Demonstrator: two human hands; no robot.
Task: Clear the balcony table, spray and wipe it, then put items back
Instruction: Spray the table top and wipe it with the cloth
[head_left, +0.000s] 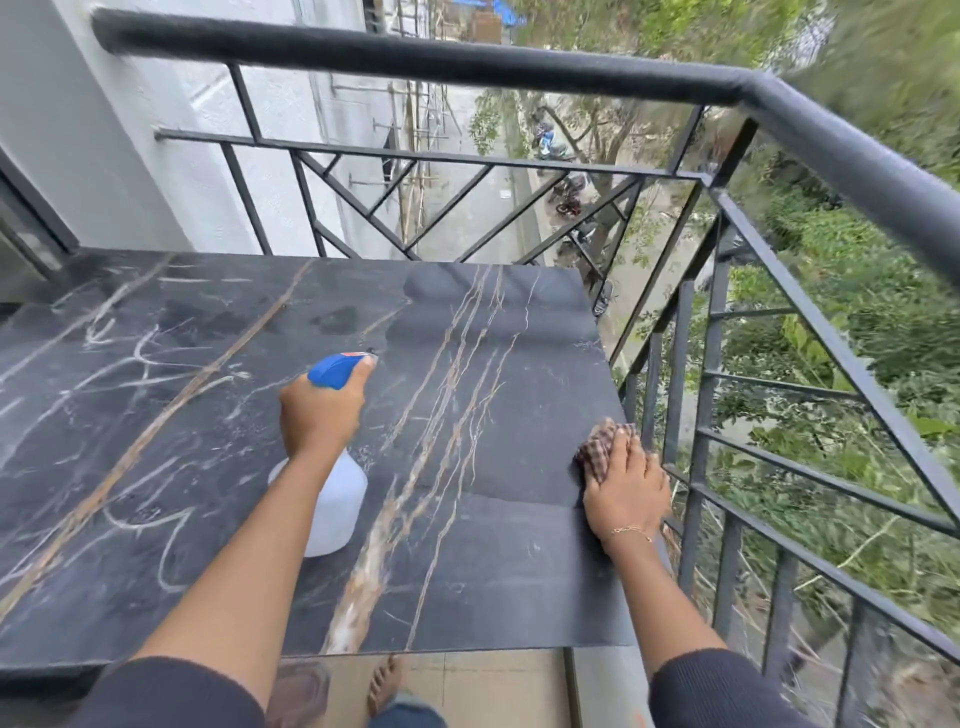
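White spray bottle (335, 499) above marble table (493, 545)

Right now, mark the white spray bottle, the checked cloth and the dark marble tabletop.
white spray bottle with blue head (337, 501), head view, white body.
brown checked cloth (597, 449), head view, exposed folds.
dark marble tabletop (509, 561), head view, bare surface.

1. Lighting: soft, even daylight; no hard shadows.
2. Glare: the dark veined marble tabletop (467, 364) shows pale sky reflection at its far right.
3. Blur: green foliage (857, 312) smears at right.
4. Distortion: the black metal railing (467, 62) bows.
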